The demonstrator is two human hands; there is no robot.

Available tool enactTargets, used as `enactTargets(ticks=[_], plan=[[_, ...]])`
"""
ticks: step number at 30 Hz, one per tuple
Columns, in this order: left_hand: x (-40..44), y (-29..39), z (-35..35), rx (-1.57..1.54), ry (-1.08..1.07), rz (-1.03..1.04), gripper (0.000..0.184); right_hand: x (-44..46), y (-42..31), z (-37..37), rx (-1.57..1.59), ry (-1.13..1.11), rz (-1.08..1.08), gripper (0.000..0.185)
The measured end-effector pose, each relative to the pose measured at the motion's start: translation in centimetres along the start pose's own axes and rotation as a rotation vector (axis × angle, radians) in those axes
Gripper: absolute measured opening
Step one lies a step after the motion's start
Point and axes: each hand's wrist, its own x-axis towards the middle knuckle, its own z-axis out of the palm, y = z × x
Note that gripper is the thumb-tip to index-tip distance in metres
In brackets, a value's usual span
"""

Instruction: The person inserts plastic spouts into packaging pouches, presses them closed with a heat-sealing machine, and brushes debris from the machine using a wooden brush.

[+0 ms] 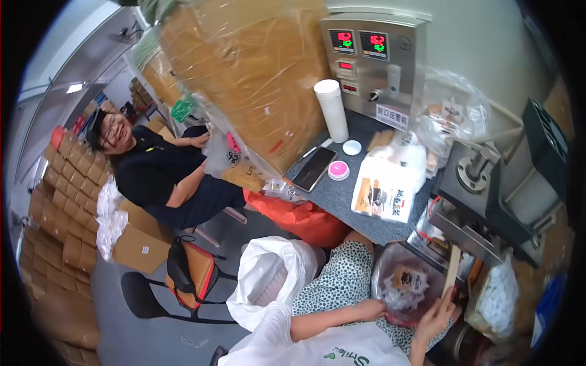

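Observation:
My right hand (434,312) is closed round the lower end of a flat wooden stick (453,268). The stick's upper end reaches toward the metal sealing machine (473,222). My left hand (368,310) rests with curled fingers at the rim of a reddish basin lined with a clear plastic bag (386,268); whatever those fingers grip is hidden. Inside the lined basin lie small printed packets (410,280). Above my lap, a stack of white printed pouches (390,183) lies on the dark tabletop (336,204).
A phone (314,169), a pink-topped jar (338,170) and a white bottle (331,113) occupy the table beside a control box (375,67). A white sack (268,280) stands by my leg. A smiling person (155,165) handles a clear bag at left, near a chair (146,299).

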Motion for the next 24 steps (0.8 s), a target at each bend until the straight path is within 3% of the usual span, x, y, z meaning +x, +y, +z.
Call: enactTargets(ticks=[1,5,8,10,11,12,13,14,15,18,19,22,24], plan=[[0.0,-0.1,0.2,-0.021,0.02,0.013,0.037,0.7,0.0,0.3,-0.009,0.073,-0.072,0.053],[0.2,-0.3,0.8,0.051,0.004,-0.003,0.03,0.7,-1.5,0.5,0.051,-0.055,-0.054,0.053],[1.0,-1.2,1.4,-0.025,-0.01,0.078,0.027,1.1,-1.1,-1.0,-0.038,0.101,-0.055,0.039],[1.2,-2.1,2.1,-0.076,0.041,0.152,0.026,0.6,0.7,-0.2,-0.017,0.047,-0.046,0.024],[0.8,-1.6,1.7,-0.023,-0.013,0.082,0.025,-0.1,0.6,0.9,-0.012,0.101,-0.117,0.016],[-0.1,1.1,-0.6,-0.15,-0.04,0.049,0.024,0.2,-0.9,0.3,0.09,-0.002,-0.155,0.02],[-0.4,2.5,-1.7,-0.06,-0.125,0.018,0.026,-0.6,0.1,1.0,0.083,-0.13,-0.311,0.028],[-0.4,3.1,-2.4,-0.045,-0.159,0.029,0.029,-1.0,-1.6,-0.3,-0.011,-0.353,-0.248,0.04],[-0.4,3.2,-2.8,-0.023,-0.178,0.043,0.033,-1.8,-1.2,0.0,0.107,-0.277,-0.29,0.044],[-0.8,1.9,-1.9,0.0,-0.061,0.021,0.032,-2.4,0.2,-1.0,0.332,-0.078,-0.006,0.04],[-0.8,1.9,-1.7,0.017,-0.093,0.006,0.032,-2.2,0.2,-1.0,0.571,-0.023,0.145,0.034],[-0.7,1.8,-1.9,0.064,-0.151,-0.024,0.031,-0.5,0.6,-3.7,1.151,-0.341,0.744,0.033],[-0.4,1.9,-1.8,0.081,-0.159,-0.002,0.031,2.0,1.2,-3.2,1.304,-0.463,0.786,0.034]])
